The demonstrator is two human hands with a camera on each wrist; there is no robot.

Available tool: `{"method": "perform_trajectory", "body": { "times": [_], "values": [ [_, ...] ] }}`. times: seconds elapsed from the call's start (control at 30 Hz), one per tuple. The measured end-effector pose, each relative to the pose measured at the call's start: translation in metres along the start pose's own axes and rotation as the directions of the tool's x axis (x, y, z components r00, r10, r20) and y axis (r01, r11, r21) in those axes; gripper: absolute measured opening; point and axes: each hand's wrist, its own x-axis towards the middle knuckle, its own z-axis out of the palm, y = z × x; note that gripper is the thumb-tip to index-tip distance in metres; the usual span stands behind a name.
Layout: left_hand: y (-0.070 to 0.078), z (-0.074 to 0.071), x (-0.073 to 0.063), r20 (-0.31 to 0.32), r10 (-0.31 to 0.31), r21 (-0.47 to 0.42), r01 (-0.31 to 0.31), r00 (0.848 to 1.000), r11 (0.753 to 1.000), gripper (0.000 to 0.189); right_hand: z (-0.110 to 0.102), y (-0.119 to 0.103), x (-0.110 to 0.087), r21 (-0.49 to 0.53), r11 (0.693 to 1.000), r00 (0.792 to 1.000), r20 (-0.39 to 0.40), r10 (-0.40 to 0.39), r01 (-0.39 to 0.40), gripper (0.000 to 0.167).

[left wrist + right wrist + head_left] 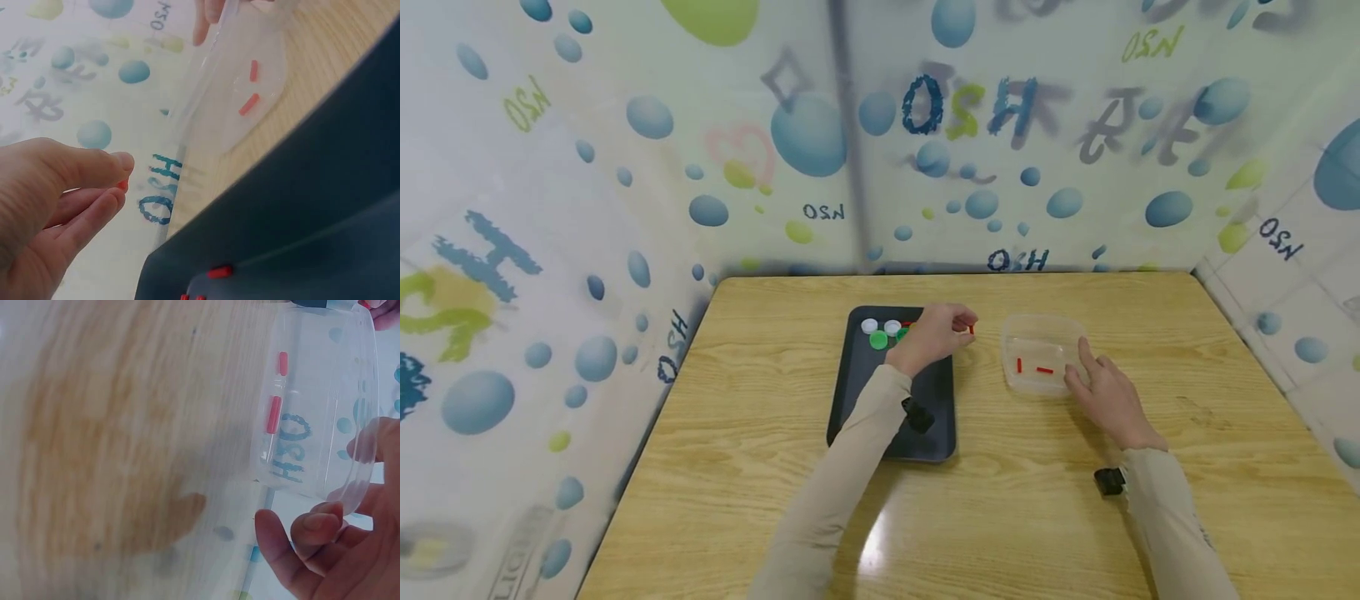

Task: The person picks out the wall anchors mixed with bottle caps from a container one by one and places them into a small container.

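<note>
My left hand (931, 335) is above the upper right edge of a dark tray (867, 387), pinching a small red stick (123, 185) between thumb and fingertips. Most of that stick is hidden by the fingers. At the right, my right hand (1112, 402) holds the near right rim of a clear plastic container (1009, 337), fingers at its edge. Two short red sticks (1044, 370) lie apart on the container's floor. White caps (869, 326) and green caps (878, 340) sit at the tray's far end, partly covered by my left hand. More red sticks (220, 272) lie inside the tray.
Both tray and container stand on a wood-grain table (722, 400). Behind and to the left, a printed curtain (805, 242) with blue and green dots borders the table. A strip of bare wood separates the tray from the container.
</note>
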Motion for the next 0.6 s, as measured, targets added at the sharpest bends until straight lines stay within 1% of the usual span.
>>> {"method": "perform_trajectory", "body": {
  "times": [0.23, 0.5, 0.6],
  "values": [
    [0.002, 0.013, 0.008, 0.001, 0.011, 0.018, -0.011, 1.000, 1.000, 0.032, 0.002, 0.003, 0.000, -0.013, 1.000, 0.999, -0.034, -0.023, 0.023, 0.061],
    [0.006, 0.019, 0.014, 0.022, 0.041, 0.000, -0.041, 0.999, 0.999, 0.032, 0.002, 0.003, 0.001, -0.008, 1.000, 0.999, -0.033, -0.020, 0.019, 0.061],
    [0.009, 0.021, 0.017, 0.028, 0.035, -0.006, -0.035, 0.999, 0.999, 0.032, 0.001, 0.002, 0.001, -0.004, 1.000, 0.999, -0.032, -0.015, 0.015, 0.061]
  ]
}}
